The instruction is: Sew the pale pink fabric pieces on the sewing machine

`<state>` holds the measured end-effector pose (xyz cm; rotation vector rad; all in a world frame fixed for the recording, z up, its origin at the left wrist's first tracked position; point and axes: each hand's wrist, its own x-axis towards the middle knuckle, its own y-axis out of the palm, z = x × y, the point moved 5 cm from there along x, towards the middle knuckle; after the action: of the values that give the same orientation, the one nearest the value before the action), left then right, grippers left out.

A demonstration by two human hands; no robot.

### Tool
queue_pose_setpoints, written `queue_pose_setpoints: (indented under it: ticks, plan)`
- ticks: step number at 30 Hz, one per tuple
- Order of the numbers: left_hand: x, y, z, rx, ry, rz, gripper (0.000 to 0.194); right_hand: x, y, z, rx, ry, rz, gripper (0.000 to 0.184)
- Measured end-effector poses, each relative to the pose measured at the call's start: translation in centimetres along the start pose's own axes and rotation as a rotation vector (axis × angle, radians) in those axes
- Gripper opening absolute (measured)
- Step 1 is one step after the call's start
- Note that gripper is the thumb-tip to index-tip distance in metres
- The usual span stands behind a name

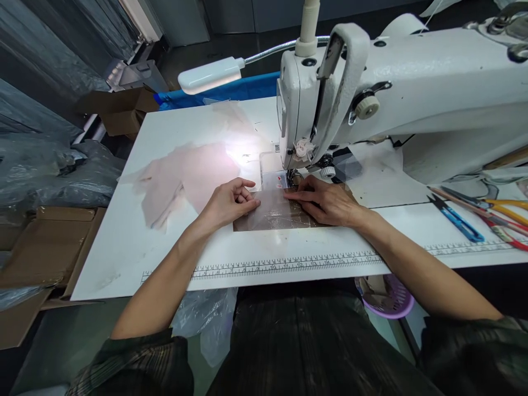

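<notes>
A small brown translucent fabric piece (275, 215) lies flat on the white table (124, 242), its far edge under the presser foot (293, 177) of a white sewing machine (412, 93). My left hand (229, 202) rests on the piece's left edge with its fingers curled and pinched on the cloth. My right hand (325, 201) lies on the right part of the piece, fingers stretched flat toward the needle.
Pale pink sheer fabric pieces (181, 179) lie to the left under a gooseneck lamp (211, 75). Blue thread snips (457, 219) and scissors (501, 212) lie at right. A ruler strip (289, 265) runs along the front edge. Cardboard boxes (41, 247) stand left, a purple basket (391, 300) below.
</notes>
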<state>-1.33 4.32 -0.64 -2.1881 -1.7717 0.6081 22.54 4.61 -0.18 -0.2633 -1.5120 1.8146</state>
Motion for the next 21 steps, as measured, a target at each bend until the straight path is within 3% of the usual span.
queue_pose_setpoints:
  ticks: [13, 21]
  plan:
    - [-0.4, 0.1, -0.6, 0.073, 0.011, -0.018, 0.047, 0.2, 0.0, 0.7, -0.082, -0.002, 0.029, 0.038]
    - [-0.3, 0.2, -0.6, 0.036, 0.004, -0.008, 0.048, -0.7, -0.8, 1.0, 0.124, -0.044, 0.023, 0.037]
